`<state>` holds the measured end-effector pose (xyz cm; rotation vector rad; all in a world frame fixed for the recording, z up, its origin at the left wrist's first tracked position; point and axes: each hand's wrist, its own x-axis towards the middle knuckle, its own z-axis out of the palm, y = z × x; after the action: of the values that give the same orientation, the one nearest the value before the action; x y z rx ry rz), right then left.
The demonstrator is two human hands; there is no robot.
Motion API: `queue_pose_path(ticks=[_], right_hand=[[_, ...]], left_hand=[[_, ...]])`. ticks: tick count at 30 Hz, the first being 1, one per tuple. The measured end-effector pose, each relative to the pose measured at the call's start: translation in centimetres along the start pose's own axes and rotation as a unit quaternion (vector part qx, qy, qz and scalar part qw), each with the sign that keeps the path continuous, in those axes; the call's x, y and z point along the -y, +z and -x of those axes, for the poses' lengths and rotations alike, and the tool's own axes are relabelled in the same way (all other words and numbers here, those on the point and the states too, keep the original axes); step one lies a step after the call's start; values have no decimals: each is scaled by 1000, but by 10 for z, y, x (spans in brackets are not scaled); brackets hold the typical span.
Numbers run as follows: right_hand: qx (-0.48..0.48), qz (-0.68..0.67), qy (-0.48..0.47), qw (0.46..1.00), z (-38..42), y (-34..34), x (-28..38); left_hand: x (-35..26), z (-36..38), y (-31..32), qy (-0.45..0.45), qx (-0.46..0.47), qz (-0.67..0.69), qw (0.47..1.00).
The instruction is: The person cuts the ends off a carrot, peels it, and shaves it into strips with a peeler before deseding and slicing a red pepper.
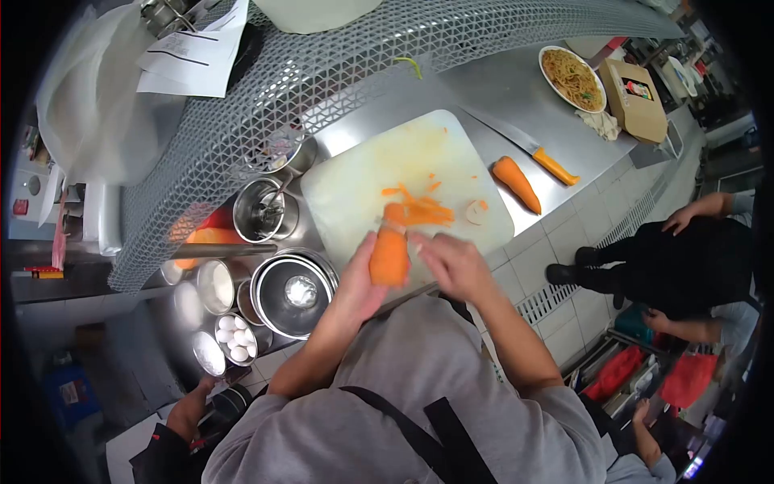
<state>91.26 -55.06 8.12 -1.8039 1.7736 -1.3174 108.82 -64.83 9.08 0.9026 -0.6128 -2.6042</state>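
My left hand (360,278) is wrapped round a thick peeled carrot (389,260), held near the front edge of a white cutting board (347,181). My right hand (455,264) is closed on what looks like a small peeler (393,225), its blade across the carrot's far end. The peeler's handle is mostly hidden by the fingers. Orange peelings (427,211) lie on the board just beyond my hands, with a cut carrot end (476,211) to their right. A whole carrot (517,184) rests on the steel counter right of the board.
A knife with a yellow handle (556,165) lies beyond the whole carrot. Farther back are a plate of noodles (572,79) and a cardboard box (634,101). Steel bowls (270,294) and a bowl of eggs (236,337) stand left. Mesh shelving (347,60) overhangs. Other people stand nearby.
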Motion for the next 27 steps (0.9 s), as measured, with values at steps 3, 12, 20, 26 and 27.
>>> queue_pose_path(ticks=[3, 12, 20, 26, 27], right_hand=[[58, -91, 103, 989, -22, 32, -68], [29, -187, 259, 947, -2, 33, 0], [-34, -223, 298, 928, -20, 54, -28], [-46, 98, 175, 979, -12, 20, -17], [-44, 94, 174, 979, -6, 15, -2]], left_hand=[[4, 18, -5, -2, 16, -34, 999], [-9, 19, -36, 45, -22, 43, 998], [0, 7, -15, 65, -19, -111, 992], [-2, 5, -37, 55, 11, 5, 998], [-4, 2, -39, 37, -1, 23, 999]])
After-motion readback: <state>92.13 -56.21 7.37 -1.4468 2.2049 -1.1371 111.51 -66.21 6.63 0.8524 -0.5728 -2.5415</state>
